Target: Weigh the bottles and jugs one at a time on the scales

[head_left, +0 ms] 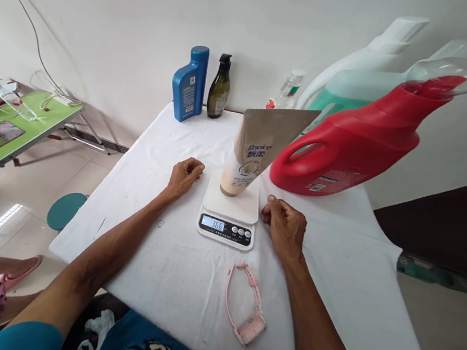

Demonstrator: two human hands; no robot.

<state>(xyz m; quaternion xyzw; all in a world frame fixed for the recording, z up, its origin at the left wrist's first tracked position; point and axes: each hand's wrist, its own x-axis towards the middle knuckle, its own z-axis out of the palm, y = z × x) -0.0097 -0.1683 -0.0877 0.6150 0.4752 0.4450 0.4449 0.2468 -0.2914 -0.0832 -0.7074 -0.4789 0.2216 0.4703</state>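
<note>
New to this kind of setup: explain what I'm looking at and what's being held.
No robot here: these are a person's bare left hand and right hand, filmed by a camera worn on their head, looking forward and down. Between them, on a white tablecloth, sits a digital scale reading 366, with a Rejoice tube standing cap-down on it. Closer to the wearer lies a pink wristwatch. Behind, to the left, stand a blue bottle and a dark pump bottle; a red jug is on the right. Both hands are loosely curled, with nothing visibly held.
</note>
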